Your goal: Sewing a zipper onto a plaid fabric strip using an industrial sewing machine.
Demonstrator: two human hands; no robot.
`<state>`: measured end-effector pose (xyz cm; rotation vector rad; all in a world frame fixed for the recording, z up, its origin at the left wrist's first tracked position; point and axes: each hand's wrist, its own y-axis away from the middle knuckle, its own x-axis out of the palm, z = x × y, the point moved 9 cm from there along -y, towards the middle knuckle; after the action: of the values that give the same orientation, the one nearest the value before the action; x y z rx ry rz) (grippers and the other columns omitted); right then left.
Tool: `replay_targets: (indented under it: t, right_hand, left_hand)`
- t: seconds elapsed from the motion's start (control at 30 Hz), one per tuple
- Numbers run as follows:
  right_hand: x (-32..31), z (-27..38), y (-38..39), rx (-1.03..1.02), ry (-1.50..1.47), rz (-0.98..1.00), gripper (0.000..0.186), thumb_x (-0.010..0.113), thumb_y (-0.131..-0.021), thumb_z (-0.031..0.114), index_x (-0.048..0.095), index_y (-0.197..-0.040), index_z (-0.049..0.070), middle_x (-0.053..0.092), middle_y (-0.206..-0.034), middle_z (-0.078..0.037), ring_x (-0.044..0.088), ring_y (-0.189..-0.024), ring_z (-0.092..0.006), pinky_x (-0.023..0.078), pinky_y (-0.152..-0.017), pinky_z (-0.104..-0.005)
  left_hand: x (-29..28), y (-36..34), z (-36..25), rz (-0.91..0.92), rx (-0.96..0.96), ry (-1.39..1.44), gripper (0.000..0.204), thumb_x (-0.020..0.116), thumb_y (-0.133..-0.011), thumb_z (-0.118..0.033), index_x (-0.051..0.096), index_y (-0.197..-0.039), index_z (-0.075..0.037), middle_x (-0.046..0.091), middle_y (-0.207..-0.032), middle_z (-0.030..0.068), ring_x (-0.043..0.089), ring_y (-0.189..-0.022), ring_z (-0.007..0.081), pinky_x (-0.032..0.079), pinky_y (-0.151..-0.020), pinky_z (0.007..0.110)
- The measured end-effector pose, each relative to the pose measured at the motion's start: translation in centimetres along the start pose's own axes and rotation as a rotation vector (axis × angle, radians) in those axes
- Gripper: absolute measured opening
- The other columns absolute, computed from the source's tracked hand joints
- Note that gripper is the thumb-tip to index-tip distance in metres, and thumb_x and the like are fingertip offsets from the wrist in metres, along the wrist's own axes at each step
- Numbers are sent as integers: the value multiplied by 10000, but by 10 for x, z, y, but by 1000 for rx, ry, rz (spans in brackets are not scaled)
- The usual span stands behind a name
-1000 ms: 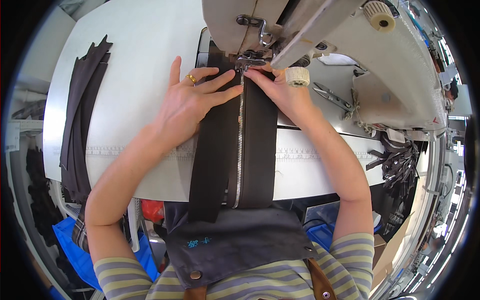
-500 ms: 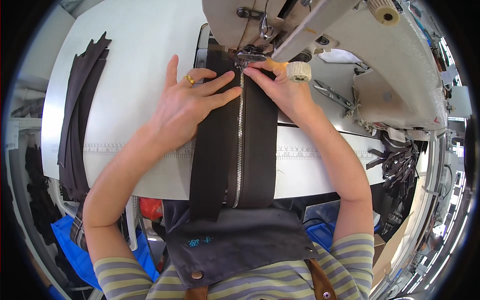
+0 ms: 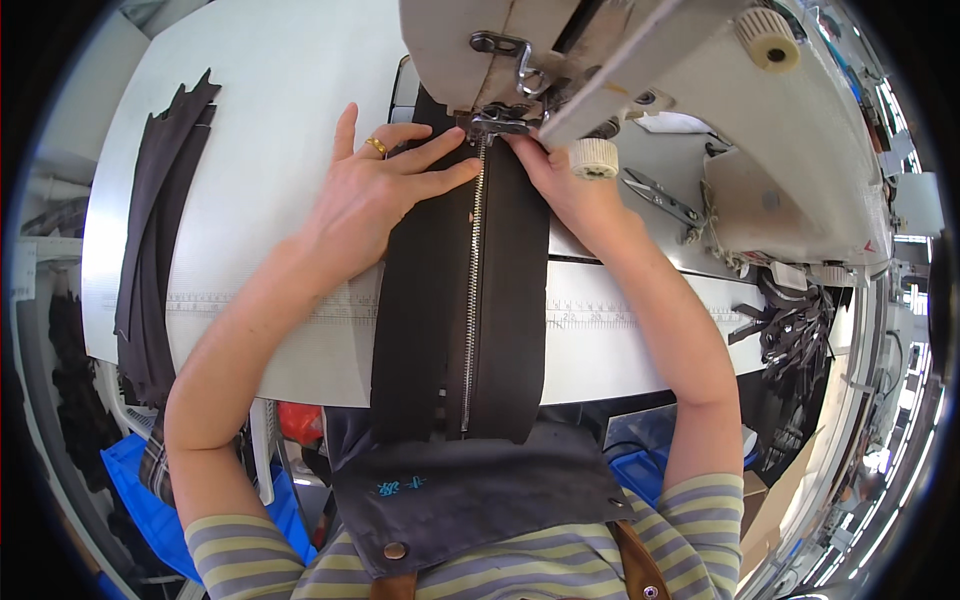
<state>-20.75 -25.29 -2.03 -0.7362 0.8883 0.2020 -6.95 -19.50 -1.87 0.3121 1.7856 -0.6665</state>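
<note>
A metal-toothed zipper [image 3: 473, 290] runs lengthwise along dark fabric strips [image 3: 514, 300], its far end at the presser foot [image 3: 497, 123] of a sewing machine [image 3: 620, 60]. My left hand [image 3: 375, 190] lies on the left side of the fabric, fingers spread, with a gold ring on one finger. Two of its fingertips reach close to the zipper teeth. To the right of the presser foot, my right hand [image 3: 575, 190] has thumb and fingers closed on the fabric's edge. The machine head hides part of those fingers. The fabric's near end reaches my apron [image 3: 470, 490].
Dark fabric strips [image 3: 165, 220] are stacked on the left of the white table [image 3: 270, 130]. Thread snips [image 3: 660, 197] lie right of my right hand. A bundle of dark strips [image 3: 800, 320] hangs at the right edge. A measuring scale [image 3: 590, 315] crosses the table.
The near end of the zipper and the right fabric strip have shifted toward me and slightly left. My left fingers moved slightly left; my right fingers are now more hidden by the machine.
</note>
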Motion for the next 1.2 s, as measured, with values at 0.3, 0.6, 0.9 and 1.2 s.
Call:
replay_targets:
  t: [0.3,0.6,0.9,1.2]
  right_hand:
    - [-33,53,27,-446,133,-145,435,637,-813,6,603,-1233,111,685,-988,-100,645,-744,-262,484,-626,-365]
    - [-9,47,29,-282,360,111,504,618,-720,6,612,-1213,114,654,-1012,-55,586,-998,-241,451,-847,-354]
    - [-15,62,40,-287,151,91,402,657,-697,15,648,-1094,78,613,-1166,-35,557,-1044,-238,470,-874,-357]
    - [-11,63,38,-318,110,132,385,653,-701,5,633,-1083,44,609,-1170,-41,554,-1033,-247,476,-878,-362]
  left_hand:
    - [-1,0,0,-26,0,-4,514,502,-811,-41,614,-1274,-234,549,-1359,34,502,-1202,293,86,-1117,607]
    - [-2,3,0,-56,11,5,482,459,-834,-48,632,-1251,-217,576,-1327,36,513,-1211,274,80,-1115,609]
    - [-4,4,-6,-29,0,12,595,593,-713,27,621,-1260,-206,571,-1332,36,497,-1232,262,122,-1112,614]
    - [2,7,-3,-9,2,46,679,561,-673,99,602,-1280,-202,535,-1372,36,482,-1247,279,106,-1111,622]
